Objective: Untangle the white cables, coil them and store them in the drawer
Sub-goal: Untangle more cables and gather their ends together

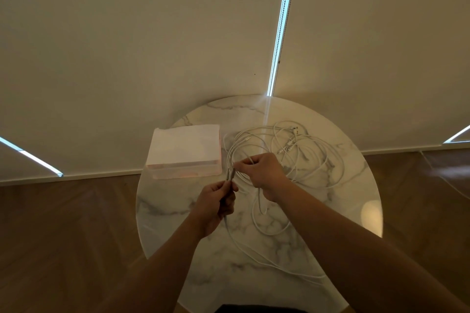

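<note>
A tangle of white cables [300, 157] lies on the right half of a round marble table [178, 213]. My left hand [216, 208] grips the plug ends of a cable [229, 175], which point up. Just to the right, my right hand [262, 170] pinches a white cable strand above the tangle. One long strand [256, 256] trails from my left hand toward the table's near edge. A white and translucent pink drawer box [184, 151] stands at the table's back left, shut.
The table stands on a wooden floor [63, 236] close to a wall of cream blinds [152, 46]. Loose plug ends [286, 148] lie in the far part of the tangle. A thin cord [447, 180] runs over the floor at the right.
</note>
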`<state>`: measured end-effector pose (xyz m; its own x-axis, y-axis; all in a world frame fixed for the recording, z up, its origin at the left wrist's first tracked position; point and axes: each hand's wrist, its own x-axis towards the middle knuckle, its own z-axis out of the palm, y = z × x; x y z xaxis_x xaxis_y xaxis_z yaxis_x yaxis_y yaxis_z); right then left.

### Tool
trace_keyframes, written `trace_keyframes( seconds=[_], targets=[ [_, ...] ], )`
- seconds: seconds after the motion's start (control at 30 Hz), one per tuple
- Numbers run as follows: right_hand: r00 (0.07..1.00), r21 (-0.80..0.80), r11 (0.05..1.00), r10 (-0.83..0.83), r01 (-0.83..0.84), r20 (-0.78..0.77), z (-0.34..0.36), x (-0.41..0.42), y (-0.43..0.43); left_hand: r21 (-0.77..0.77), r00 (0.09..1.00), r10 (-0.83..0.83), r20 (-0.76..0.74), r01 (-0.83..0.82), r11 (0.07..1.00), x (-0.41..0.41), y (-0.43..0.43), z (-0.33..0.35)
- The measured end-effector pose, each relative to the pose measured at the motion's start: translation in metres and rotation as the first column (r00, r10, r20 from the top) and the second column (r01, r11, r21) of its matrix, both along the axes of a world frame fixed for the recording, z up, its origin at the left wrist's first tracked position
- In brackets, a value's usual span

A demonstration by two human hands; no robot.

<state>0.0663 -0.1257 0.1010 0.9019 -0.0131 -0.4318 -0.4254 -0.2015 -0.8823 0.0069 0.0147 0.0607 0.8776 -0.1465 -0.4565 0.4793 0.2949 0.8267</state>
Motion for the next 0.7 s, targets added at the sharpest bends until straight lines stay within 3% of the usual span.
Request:
trace_keyframes(
  seconds=[0.4,0.57,0.7],
  targets=[
    [0.997,-0.059,0.995,0.081,-0.080,0.021,-0.001,-0.001,-0.002,0.061,0.999,-0.029,-0.028,0.031,0.998,0.002,0.001,-0.002],
    [0.999,0.139,0.990,0.008,-0.001,-0.047,0.009,-0.010,-0.014,0.123,0.995,0.095,-0.026,-0.091,0.988,0.005,0.003,-0.007],
    [0.996,0.111,0.991,0.076,-0.071,-0.045,0.009,-0.042,-0.016,0.082,0.984,0.173,-0.043,-0.170,0.982,0.010,0.002,-0.007]
  ],
)
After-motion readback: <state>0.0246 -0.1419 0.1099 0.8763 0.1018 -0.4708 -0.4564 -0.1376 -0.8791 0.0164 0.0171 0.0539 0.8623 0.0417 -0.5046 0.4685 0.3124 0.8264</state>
